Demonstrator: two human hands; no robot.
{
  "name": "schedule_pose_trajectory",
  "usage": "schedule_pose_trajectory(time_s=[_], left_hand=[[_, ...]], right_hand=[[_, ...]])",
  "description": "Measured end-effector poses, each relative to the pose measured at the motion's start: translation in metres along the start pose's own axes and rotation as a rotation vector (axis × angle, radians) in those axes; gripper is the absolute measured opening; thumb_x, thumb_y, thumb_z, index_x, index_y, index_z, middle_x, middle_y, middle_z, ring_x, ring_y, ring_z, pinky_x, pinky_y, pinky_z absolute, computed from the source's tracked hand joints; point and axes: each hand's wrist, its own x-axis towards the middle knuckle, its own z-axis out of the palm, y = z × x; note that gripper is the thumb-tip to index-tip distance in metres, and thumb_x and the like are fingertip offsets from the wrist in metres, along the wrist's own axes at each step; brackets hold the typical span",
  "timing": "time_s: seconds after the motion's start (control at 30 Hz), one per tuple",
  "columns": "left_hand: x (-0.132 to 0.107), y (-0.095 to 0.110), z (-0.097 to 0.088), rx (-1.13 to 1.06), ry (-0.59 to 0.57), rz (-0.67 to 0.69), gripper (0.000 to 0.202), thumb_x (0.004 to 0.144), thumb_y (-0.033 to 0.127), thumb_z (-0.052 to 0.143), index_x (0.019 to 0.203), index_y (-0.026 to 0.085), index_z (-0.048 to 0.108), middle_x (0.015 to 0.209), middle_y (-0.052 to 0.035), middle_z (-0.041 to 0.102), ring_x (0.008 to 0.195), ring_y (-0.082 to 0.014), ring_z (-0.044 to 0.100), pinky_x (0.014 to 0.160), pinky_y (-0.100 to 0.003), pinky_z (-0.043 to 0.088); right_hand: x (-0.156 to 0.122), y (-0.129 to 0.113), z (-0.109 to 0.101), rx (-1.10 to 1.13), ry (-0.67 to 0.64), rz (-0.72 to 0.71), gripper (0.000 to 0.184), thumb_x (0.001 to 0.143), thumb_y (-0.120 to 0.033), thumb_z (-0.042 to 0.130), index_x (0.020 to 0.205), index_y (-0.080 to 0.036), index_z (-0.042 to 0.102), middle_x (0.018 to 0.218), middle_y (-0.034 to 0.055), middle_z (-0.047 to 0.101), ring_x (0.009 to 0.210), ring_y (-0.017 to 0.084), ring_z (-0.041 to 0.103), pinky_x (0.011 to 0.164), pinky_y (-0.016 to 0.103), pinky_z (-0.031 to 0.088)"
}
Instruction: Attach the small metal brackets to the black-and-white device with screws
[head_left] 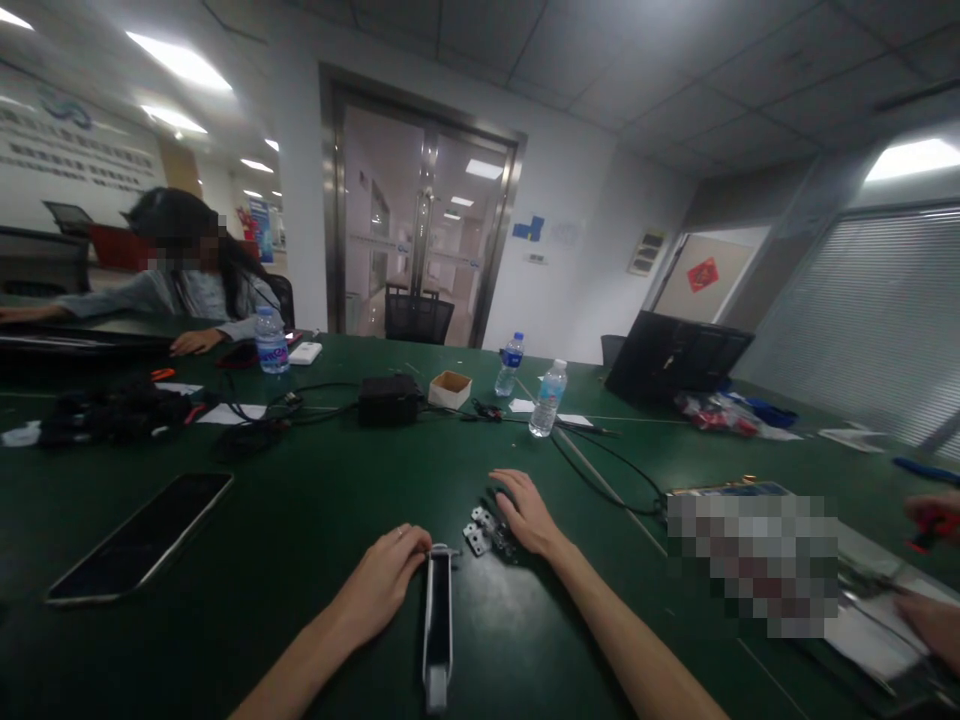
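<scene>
My left hand (pixel 388 572) is closed, its fingertips pinching the far end of a long narrow piece with a white rim and dark middle (pixel 439 620). That piece lies lengthwise toward me, with a small metal stub sticking out at its far right. My right hand (pixel 526 512) rests on the table, fingers stretched forward and thumb apart. Beside and partly under its thumb is a small cluster of silver metal pieces with holes (pixel 484 532). I cannot make out their exact kind.
A large phone (pixel 142 540) lies on the green table (pixel 300 580) at left. Farther back are a black box (pixel 390 400), a small carton (pixel 450 389), water bottles (pixel 548 400) and cables. One person sits at far left; another's hands (pixel 934 515) work at right.
</scene>
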Motion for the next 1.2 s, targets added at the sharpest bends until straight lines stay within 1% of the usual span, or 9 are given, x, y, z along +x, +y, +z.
schedule_pose_trajectory(time_s=[0.1, 0.17, 0.23, 0.3, 0.5, 0.7, 0.8, 1.0, 1.2], left_hand=[[0.004, 0.0, 0.002, -0.001, -0.023, 0.001, 0.023, 0.096, 0.017, 0.037, 0.1, 0.022, 0.058, 0.104, -0.0036, 0.061, 0.097, -0.0186, 0.057, 0.087, -0.031, 0.045], [0.006, 0.0, 0.003, 0.011, -0.026, -0.001, 0.024, 0.096, 0.017, 0.036, 0.1, 0.022, 0.059, 0.104, -0.0035, 0.061, 0.097, -0.0186, 0.057, 0.087, -0.031, 0.045], [0.007, 0.001, 0.002, 0.029, -0.024, 0.007, 0.025, 0.096, 0.016, 0.035, 0.101, 0.022, 0.059, 0.104, -0.0032, 0.06, 0.098, -0.0186, 0.057, 0.088, -0.031, 0.045], [0.006, 0.002, 0.002, 0.044, -0.025, 0.012, 0.025, 0.096, 0.016, 0.035, 0.102, 0.022, 0.058, 0.104, -0.0032, 0.06, 0.098, -0.0189, 0.057, 0.089, -0.032, 0.045], [0.003, 0.007, -0.001, 0.061, -0.005, 0.012, 0.023, 0.095, 0.017, 0.037, 0.102, 0.02, 0.06, 0.104, -0.0043, 0.061, 0.098, -0.0196, 0.057, 0.089, -0.033, 0.047], [0.0, 0.014, -0.003, 0.14, 0.008, 0.011, 0.023, 0.095, 0.015, 0.038, 0.102, 0.019, 0.059, 0.105, -0.0052, 0.06, 0.098, -0.0193, 0.057, 0.089, -0.033, 0.046], [0.0, 0.015, -0.003, 0.174, 0.012, 0.031, 0.023, 0.095, 0.014, 0.038, 0.102, 0.019, 0.059, 0.104, -0.0046, 0.06, 0.097, -0.0188, 0.057, 0.089, -0.032, 0.046], [-0.002, 0.014, -0.001, 0.215, 0.01, 0.01, 0.02, 0.095, 0.018, 0.041, 0.104, 0.02, 0.059, 0.105, -0.0043, 0.06, 0.095, -0.0186, 0.058, 0.085, -0.032, 0.047], [-0.007, 0.018, 0.002, 0.196, -0.002, 0.004, 0.018, 0.094, 0.019, 0.044, 0.103, 0.02, 0.06, 0.104, -0.0037, 0.061, 0.093, -0.0182, 0.058, 0.085, -0.033, 0.047]], right_hand=[[0.024, 0.043, 0.005, -0.184, 0.085, 0.227, 0.042, 0.092, -0.028, 0.038, 0.127, -0.015, 0.057, 0.129, 0.0131, 0.055, 0.121, 0.023, 0.045, 0.106, 0.04, 0.035], [0.039, 0.063, 0.008, -0.298, 0.047, 0.404, 0.047, 0.092, -0.028, 0.038, 0.136, -0.015, 0.05, 0.135, 0.0146, 0.05, 0.124, 0.026, 0.042, 0.104, 0.042, 0.035], [0.05, 0.074, 0.01, -0.359, -0.036, 0.473, 0.049, 0.093, -0.031, 0.038, 0.14, -0.018, 0.046, 0.14, 0.013, 0.045, 0.128, 0.028, 0.039, 0.104, 0.044, 0.033], [0.056, 0.076, 0.01, -0.375, -0.103, 0.46, 0.046, 0.094, -0.032, 0.037, 0.137, -0.02, 0.05, 0.14, 0.0108, 0.046, 0.129, 0.028, 0.038, 0.105, 0.045, 0.031], [0.045, 0.052, 0.007, -0.359, -0.117, 0.389, 0.036, 0.093, -0.023, 0.039, 0.119, -0.016, 0.063, 0.124, 0.011, 0.058, 0.116, 0.024, 0.048, 0.098, 0.036, 0.037], [0.0, 0.006, 0.007, -0.283, -0.123, 0.237, 0.025, 0.091, -0.019, 0.044, 0.099, -0.017, 0.068, 0.104, 0.0106, 0.065, 0.102, 0.022, 0.054, 0.093, 0.03, 0.041], [-0.018, -0.01, -0.002, -0.263, -0.144, 0.241, 0.024, 0.09, -0.018, 0.045, 0.094, -0.016, 0.068, 0.1, 0.0107, 0.065, 0.099, 0.022, 0.056, 0.09, 0.03, 0.043], [-0.016, -0.016, -0.025, -0.309, -0.258, 0.339, 0.018, 0.079, -0.013, 0.054, 0.086, -0.016, 0.07, 0.091, 0.0077, 0.069, 0.09, 0.019, 0.062, 0.078, 0.025, 0.044], [-0.013, -0.021, -0.029, -0.336, -0.28, 0.36, 0.015, 0.076, -0.012, 0.055, 0.082, -0.016, 0.068, 0.087, 0.0086, 0.07, 0.085, 0.02, 0.065, 0.069, 0.024, 0.043]])
